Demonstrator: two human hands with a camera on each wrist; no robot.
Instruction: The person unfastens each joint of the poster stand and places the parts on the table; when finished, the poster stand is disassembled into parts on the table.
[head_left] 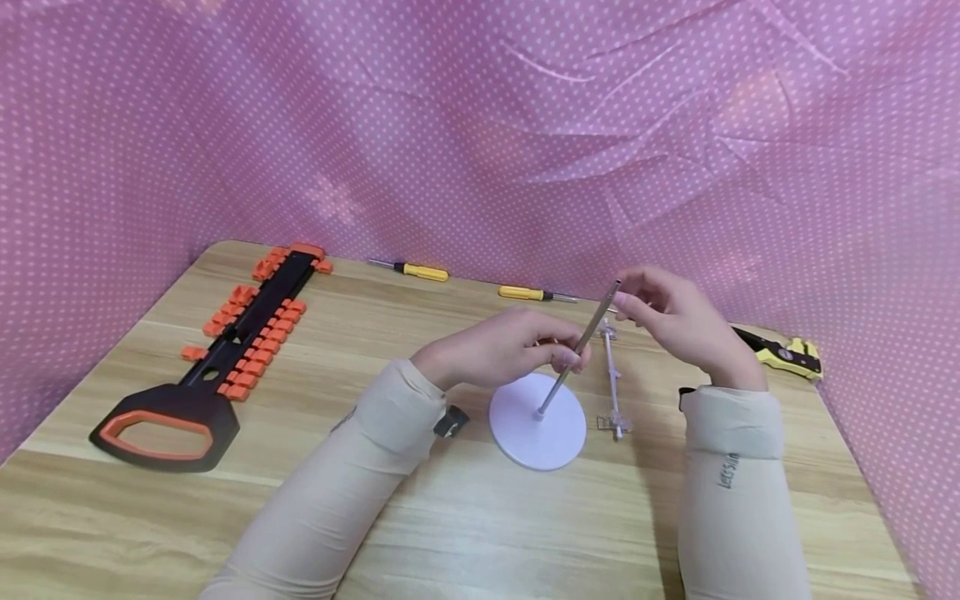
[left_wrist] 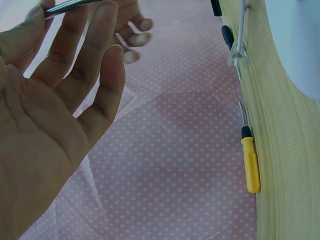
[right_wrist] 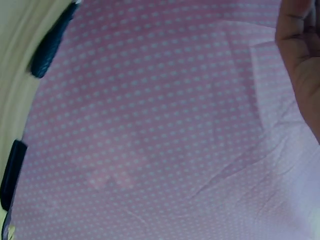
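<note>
A slim metal rod [head_left: 577, 354] rises from a round white base [head_left: 517, 437] and leans toward the upper right in the head view. My left hand [head_left: 510, 346] pinches the rod about midway, thumb and index finger together; the left wrist view shows the other left fingers [left_wrist: 112, 75] loosely bent. At the rod's top end is my right hand [head_left: 671, 321], its thumb and bent index finger at the tip in a pinch. Only part of the right hand [right_wrist: 305, 60] enters its own wrist view. Beside the base lies a thin white bar [head_left: 612, 379] with clear end pieces.
Two yellow-handled screwdrivers [head_left: 423, 272] [head_left: 525, 293] lie along the back edge. A black-handled screwdriver [left_wrist: 227, 37] shows beyond the bar. At the right edge rests a yellow-and-black tool [head_left: 795, 357]. A black rack with orange clips [head_left: 273, 300] fills the left. Pink dotted cloth [head_left: 450, 125] surrounds the table.
</note>
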